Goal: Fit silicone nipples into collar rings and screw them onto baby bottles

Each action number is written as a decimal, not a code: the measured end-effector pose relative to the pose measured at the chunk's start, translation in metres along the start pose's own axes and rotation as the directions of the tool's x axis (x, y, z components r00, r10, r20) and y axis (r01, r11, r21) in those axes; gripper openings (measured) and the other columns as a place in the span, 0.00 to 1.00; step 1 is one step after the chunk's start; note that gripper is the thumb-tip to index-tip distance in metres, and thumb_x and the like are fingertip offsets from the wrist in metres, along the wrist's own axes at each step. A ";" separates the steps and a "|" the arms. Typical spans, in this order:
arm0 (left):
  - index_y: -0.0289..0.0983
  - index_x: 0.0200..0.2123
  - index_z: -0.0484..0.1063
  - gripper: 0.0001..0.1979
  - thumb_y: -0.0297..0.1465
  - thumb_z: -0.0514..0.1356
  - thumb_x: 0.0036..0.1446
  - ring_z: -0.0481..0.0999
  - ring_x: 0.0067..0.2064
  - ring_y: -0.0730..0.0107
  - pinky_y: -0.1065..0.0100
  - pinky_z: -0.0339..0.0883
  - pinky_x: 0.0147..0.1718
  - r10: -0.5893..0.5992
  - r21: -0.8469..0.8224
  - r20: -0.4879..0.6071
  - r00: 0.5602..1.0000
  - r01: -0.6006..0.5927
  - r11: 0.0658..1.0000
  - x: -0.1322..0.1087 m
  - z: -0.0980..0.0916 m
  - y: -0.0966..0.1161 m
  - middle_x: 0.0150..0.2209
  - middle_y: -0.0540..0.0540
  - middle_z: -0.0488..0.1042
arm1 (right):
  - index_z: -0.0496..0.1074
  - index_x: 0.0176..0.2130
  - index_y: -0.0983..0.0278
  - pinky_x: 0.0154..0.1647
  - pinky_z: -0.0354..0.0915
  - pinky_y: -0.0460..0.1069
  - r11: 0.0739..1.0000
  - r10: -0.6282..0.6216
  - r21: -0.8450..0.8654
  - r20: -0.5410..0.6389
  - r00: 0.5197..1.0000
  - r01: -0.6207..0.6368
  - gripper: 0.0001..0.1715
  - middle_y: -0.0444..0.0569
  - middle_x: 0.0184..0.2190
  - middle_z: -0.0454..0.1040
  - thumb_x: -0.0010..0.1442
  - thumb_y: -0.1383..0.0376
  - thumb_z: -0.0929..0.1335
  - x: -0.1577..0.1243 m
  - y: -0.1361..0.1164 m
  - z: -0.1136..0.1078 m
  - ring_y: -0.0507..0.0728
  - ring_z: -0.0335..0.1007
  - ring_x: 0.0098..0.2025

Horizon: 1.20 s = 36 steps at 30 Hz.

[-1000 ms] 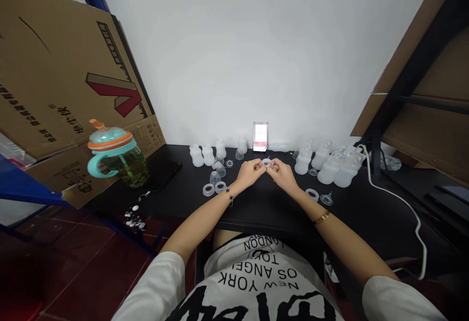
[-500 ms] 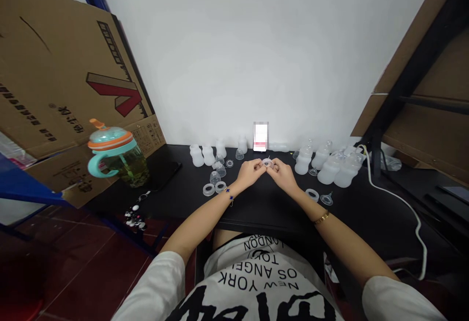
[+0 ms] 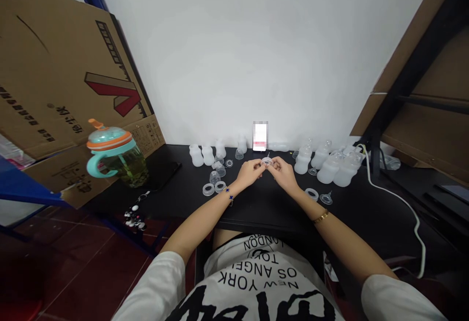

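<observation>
My left hand [image 3: 250,172] and my right hand [image 3: 281,172] meet over the middle of the black table [image 3: 256,203]. Both are closed on a small clear ring with a teat [image 3: 267,162], pinched between the fingertips of the two hands. Loose clear rings [image 3: 214,188] lie just left of my left wrist. Another ring [image 3: 312,194] and a clear teat [image 3: 326,198] lie right of my right wrist.
Translucent bottles stand at the back left [image 3: 202,155] and lie grouped at the back right [image 3: 331,164]. A phone [image 3: 260,136] leans on the wall. A teal and orange handled cup [image 3: 115,155] stands left, before a cardboard box [image 3: 54,76]. A white cable [image 3: 399,203] runs along the right.
</observation>
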<state>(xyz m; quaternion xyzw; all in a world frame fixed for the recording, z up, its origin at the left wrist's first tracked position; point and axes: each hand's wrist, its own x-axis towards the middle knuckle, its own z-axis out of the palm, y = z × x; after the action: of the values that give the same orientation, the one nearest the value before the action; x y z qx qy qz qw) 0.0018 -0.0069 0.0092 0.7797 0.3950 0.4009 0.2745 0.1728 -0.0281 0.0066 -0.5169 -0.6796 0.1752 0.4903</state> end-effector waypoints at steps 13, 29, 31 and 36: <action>0.36 0.24 0.70 0.18 0.40 0.55 0.63 0.72 0.25 0.71 0.71 0.61 0.29 0.015 0.012 -0.029 0.999 -0.015 1.000 0.000 0.001 0.000 0.24 0.49 0.75 | 0.69 0.32 0.59 0.28 0.57 0.48 0.999 -0.008 -0.032 0.002 1.000 0.008 0.11 0.41 0.22 0.68 0.57 0.55 0.68 -0.001 0.002 0.001 0.54 0.64 0.25; 0.38 0.23 0.66 0.15 0.37 0.56 0.61 0.67 0.26 0.70 0.69 0.53 0.28 -0.035 0.218 -0.067 0.997 0.049 0.975 -0.001 -0.002 0.007 0.22 0.51 0.70 | 0.73 0.37 0.59 0.28 0.60 0.48 0.998 -0.008 -0.070 0.035 0.999 0.010 0.12 0.42 0.24 0.71 0.59 0.54 0.67 0.001 0.006 0.003 0.54 0.67 0.25; 0.38 0.24 0.67 0.14 0.37 0.56 0.61 0.67 0.26 0.69 0.69 0.51 0.27 -0.038 0.264 -0.084 0.996 0.059 0.963 0.000 -0.001 0.006 0.24 0.51 0.71 | 0.74 0.39 0.59 0.28 0.61 0.48 0.998 -0.008 -0.069 0.027 1.000 0.009 0.13 0.43 0.26 0.73 0.58 0.54 0.67 0.002 0.007 0.002 0.55 0.68 0.25; 0.39 0.27 0.69 0.11 0.36 0.57 0.61 0.70 0.29 0.68 0.69 0.52 0.29 -0.005 0.289 -0.123 0.992 0.040 0.956 -0.001 0.000 0.003 0.27 0.50 0.74 | 0.74 0.37 0.60 0.30 0.61 0.48 0.993 -0.001 -0.117 0.033 0.999 0.005 0.12 0.44 0.27 0.75 0.58 0.55 0.68 0.003 0.006 0.000 0.55 0.69 0.27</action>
<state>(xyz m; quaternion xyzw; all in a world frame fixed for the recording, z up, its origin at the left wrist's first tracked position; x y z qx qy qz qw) 0.0028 -0.0091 0.0112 0.7812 0.4745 0.3818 0.1370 0.1758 -0.0234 0.0038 -0.5406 -0.6975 0.1427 0.4482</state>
